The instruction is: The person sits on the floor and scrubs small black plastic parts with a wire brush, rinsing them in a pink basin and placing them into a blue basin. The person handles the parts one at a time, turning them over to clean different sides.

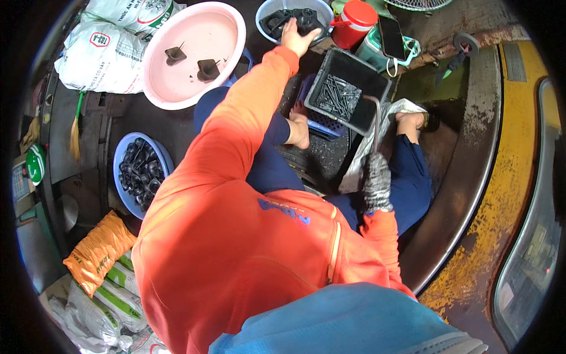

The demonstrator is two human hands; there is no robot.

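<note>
My bare left hand (298, 40) reaches into a light-blue basin (263, 30) at the top. Its thumb and fingers curl about a black moulded part (308, 21) among other black pieces. Lower right, my right hand (377, 183) wears a grey knitted glove and is closed around a thin metal rod (377, 121) with a bent upper end. That bend is beside a black bin (377, 87) holding many metal pins (337, 97). To the left, a pink basin (197, 29) contains two dark, pointed pieces (207, 69).
A blue basin (167, 158) full of black parts stands left of my body. A red-lidded jug (355, 25) and a phone (391, 36) on a teal basket (370, 51) are top right. White sacks (103, 56) lie far left; a worn yellow metal wall (501, 194) rises right.
</note>
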